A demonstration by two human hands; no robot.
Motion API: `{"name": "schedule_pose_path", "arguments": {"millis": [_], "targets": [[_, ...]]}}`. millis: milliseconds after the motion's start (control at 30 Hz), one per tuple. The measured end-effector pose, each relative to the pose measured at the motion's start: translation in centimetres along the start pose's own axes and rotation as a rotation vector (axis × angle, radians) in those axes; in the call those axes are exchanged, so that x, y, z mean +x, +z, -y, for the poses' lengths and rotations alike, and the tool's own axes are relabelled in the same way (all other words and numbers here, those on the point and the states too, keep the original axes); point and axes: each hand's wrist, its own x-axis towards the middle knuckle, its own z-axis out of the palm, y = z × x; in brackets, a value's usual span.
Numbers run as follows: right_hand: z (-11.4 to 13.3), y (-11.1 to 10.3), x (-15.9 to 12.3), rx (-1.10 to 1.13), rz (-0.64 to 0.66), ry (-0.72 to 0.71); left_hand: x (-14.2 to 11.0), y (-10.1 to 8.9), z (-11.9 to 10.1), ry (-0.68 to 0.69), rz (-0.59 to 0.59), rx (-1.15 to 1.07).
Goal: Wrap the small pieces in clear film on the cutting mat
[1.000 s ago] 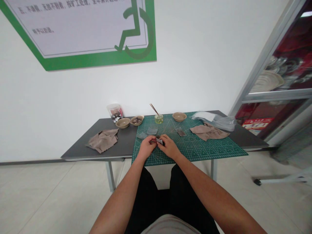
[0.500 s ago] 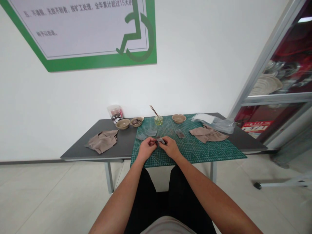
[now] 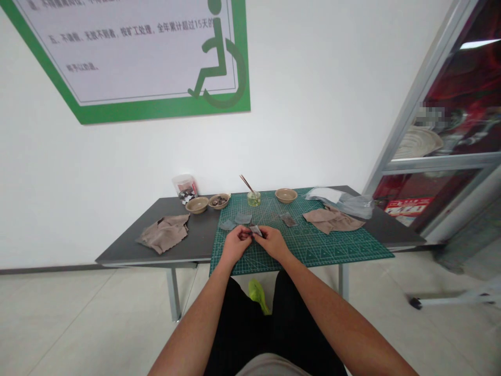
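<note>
My left hand (image 3: 237,244) and my right hand (image 3: 273,243) meet over the front part of a green cutting mat (image 3: 313,250). Between the right thumb and fingers sits a small grey sandpaper-like piece (image 3: 256,230). The left fingers are pinched together at its left side, and what lies in them is too small to make out. Just beyond the hands, grey sheets (image 3: 243,218) rest on the mat. A darker small piece in a clear bag (image 3: 288,220) lies to the right of them.
Behind the hands stand a glass jar (image 3: 253,198) with thin sticks, an empty-looking bowl (image 3: 286,195), a bowl of small brown pieces (image 3: 219,201), another bowl (image 3: 197,204) and a clear tub (image 3: 185,189). Brown cloths (image 3: 166,233) lie at both sides, with a plastic bag (image 3: 344,200) at right.
The view has tipped slightly upward, so the table sits lower in the picture. Both hands stay together, and the grey piece has turned a little in the fingers.
</note>
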Motion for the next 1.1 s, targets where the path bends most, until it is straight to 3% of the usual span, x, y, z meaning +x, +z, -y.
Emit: {"name": "schedule_pose_path", "arguments": {"millis": [167, 500, 667, 867, 1100], "targets": [[-0.14, 0.09, -0.06, -0.05, -0.016, -0.007, 0.16, -0.07, 0.35, 0.016, 0.043, -0.05], [0.08, -0.07, -0.02, -0.07, 0.007, -0.032, 0.17, 0.13, 0.28, 0.06, 0.013, -0.03], [0.16, 0.12, -0.09, -0.034, -0.005, -0.03, 0.27, -0.06, 0.5, 0.115, 0.06, 0.077], [0.06, 0.28, -0.13, 0.005, -0.057, -0.031, 0.22, -0.17, 0.19, 0.196, 0.035, 0.176], [-0.33, 0.41, -0.11, 0.014, -0.067, -0.054, 0.3, -0.17, 0.76, 0.157, 0.022, 0.154]]}}
